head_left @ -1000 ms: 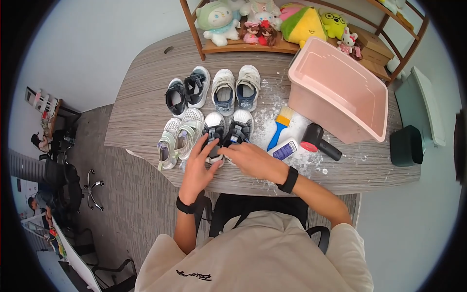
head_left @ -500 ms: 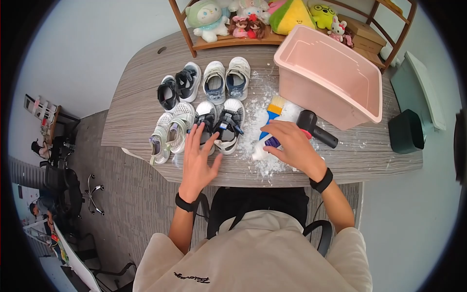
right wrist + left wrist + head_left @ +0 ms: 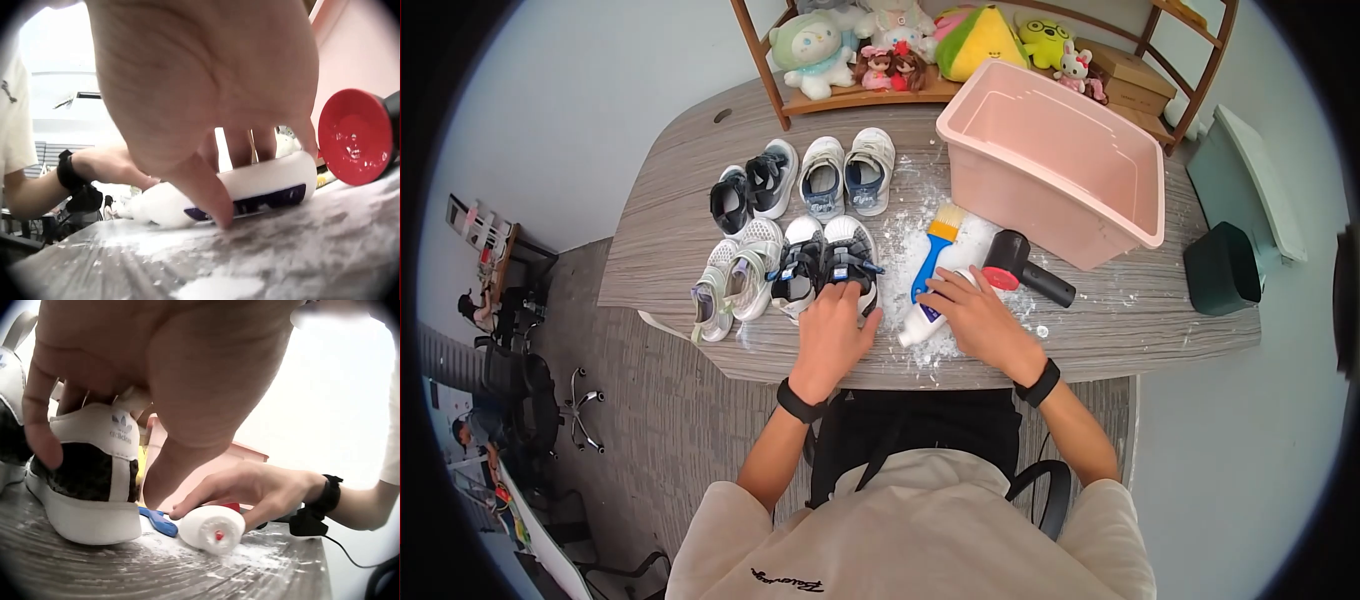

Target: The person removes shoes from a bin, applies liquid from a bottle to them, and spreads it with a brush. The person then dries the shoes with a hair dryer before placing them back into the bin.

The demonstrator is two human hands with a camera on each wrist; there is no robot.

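Observation:
My left hand (image 3: 830,335) is at the heel of a black-and-white sneaker (image 3: 850,245), its fingers over the heel edge. In the left wrist view the thumb lies along one side of the sneaker's heel (image 3: 97,519), with a finger down the other side. Its mate, a matching sneaker (image 3: 800,255), stands just left of it. My right hand (image 3: 997,322) grips a white bottle with a purple label (image 3: 918,328), lying on its side. In the right wrist view the thumb is on the near side of the bottle (image 3: 269,178) and the fingers are behind it.
White powder (image 3: 975,245) is scattered around a blue-handled brush (image 3: 930,262) and a black handheld tool with a red round face (image 3: 1010,262). Behind stands a pink bin (image 3: 1040,205). Several other shoes (image 3: 823,180) line the left. Plush toys (image 3: 810,50) sit on a wooden shelf.
My right hand has left the sneakers, moved right and down onto the bottle, and now grips it. The left hand has shifted from the left sneaker to the heel of the right one.

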